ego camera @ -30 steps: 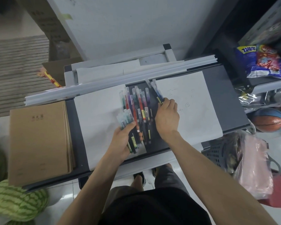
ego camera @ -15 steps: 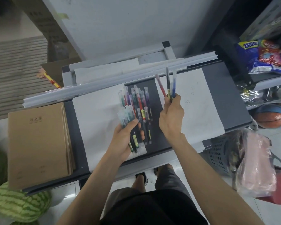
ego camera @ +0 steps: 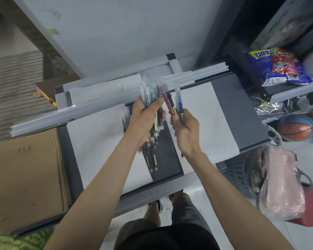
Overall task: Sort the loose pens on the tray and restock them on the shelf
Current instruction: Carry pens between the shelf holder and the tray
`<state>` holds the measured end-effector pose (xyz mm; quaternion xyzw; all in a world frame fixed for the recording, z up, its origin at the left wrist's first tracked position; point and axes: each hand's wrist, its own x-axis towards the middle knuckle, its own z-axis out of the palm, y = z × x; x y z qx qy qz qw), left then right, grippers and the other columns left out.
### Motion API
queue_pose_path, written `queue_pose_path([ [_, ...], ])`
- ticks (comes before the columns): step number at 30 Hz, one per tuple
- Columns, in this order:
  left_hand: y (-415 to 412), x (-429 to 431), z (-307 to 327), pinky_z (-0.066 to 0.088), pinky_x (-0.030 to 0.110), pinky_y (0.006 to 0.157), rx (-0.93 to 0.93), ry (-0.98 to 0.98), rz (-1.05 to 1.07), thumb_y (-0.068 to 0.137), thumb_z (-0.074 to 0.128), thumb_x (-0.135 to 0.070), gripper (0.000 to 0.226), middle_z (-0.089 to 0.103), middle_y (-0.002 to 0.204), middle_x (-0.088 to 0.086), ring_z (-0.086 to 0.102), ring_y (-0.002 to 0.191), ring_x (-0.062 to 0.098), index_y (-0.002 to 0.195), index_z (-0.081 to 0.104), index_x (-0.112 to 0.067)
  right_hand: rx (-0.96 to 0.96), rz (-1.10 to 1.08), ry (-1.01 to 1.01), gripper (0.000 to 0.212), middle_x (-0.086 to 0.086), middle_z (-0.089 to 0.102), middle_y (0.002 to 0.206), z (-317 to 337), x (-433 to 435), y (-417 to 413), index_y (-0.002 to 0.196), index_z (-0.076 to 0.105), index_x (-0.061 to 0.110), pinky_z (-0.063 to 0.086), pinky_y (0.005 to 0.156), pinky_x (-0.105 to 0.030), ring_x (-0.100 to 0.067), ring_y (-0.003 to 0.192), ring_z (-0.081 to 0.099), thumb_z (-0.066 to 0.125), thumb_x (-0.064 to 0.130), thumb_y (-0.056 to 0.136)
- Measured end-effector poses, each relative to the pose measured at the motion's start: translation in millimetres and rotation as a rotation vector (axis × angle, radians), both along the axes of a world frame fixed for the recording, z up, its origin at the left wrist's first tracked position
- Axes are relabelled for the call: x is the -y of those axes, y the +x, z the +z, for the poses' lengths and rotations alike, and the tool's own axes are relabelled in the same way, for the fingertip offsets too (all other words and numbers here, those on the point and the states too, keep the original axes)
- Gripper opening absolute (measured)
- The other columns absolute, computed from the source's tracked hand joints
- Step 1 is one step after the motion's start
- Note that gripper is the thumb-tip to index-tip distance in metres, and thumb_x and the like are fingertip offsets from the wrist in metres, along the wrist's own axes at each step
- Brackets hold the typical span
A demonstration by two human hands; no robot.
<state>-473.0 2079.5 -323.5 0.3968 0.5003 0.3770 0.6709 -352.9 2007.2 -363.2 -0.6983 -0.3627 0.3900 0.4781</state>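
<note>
Notebooks (ego camera: 27, 177) left of tray (ego camera: 233, 112); pens (ego camera: 152, 159) apparently on it.

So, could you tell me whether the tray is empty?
Not empty: several pens lie on the tray below the left hand.

A pale grey wall (ego camera: 116, 33) is seen at the back. A glossy light floor (ego camera: 307, 156) is marked by bright reflections at the right, where a grey metal rack (ego camera: 287, 91) is placed.
</note>
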Motion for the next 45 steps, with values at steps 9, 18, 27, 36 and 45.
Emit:
queue_pose_path([
  [9,24,-2,19,0.05,0.034,0.055,-0.126,0.147,-0.035,0.1,0.067,-0.013,0.02,0.06,0.069,0.004,0.054,0.053,0.021,0.113,0.058,-0.001,0.102,0.054,0.058,0.023,-0.018,0.057,0.06,15,-16,18,0.084,0.061,0.012,0.033,0.048,-0.037,-0.029,0.049,0.031,0.065,0.028,0.099],
  [18,35,3,12,0.054,0.035,0.049,-0.274,0.281,0.014,0.098,0.071,-0.021,0.019,0.068,0.067,0.004,0.062,0.055,0.02,0.108,0.067,-0.006,-0.078,-0.364,0.079,0.052,0.004,0.027,0.054,15,-41,27,0.063,0.036,-0.006,0.028,0.051,-0.028,-0.013,0.052,0.028,0.071,0.022,0.09],
  [27,73,16,-48,0.057,0.024,0.074,-0.232,0.342,0.323,0.093,0.077,-0.02,0.02,0.073,0.089,-0.011,0.071,0.08,0.008,0.109,0.066,-0.015,0.0,-0.339,0.157,0.052,0.014,0.029,0.047,-26,-33,38,0.045,0.033,0.026,0.029,0.051,-0.026,-0.006,0.048,0.031,0.071,0.023,0.079],
  [36,83,27,-75,0.051,0.019,0.066,-0.24,0.522,0.373,0.086,0.075,-0.006,0.023,0.06,0.079,-0.021,0.06,0.072,-0.001,0.094,0.055,-0.014,0.225,-0.205,0.151,0.054,0.014,0.035,0.042,-37,-21,48,0.051,0.025,0.035,0.027,0.048,-0.023,-0.008,0.038,0.032,0.063,0.043,0.089],
  [45,85,31,-81,0.048,0.029,0.056,-0.248,0.436,0.331,0.08,0.071,0.002,0.019,0.056,0.07,-0.009,0.054,0.063,0.013,0.082,0.057,-0.01,0.131,-0.216,0.097,0.041,-0.005,0.039,0.051,-41,-19,59,0.063,0.04,0.015,0.038,0.044,-0.045,-0.017,0.046,0.033,0.067,0.028,0.09],
])
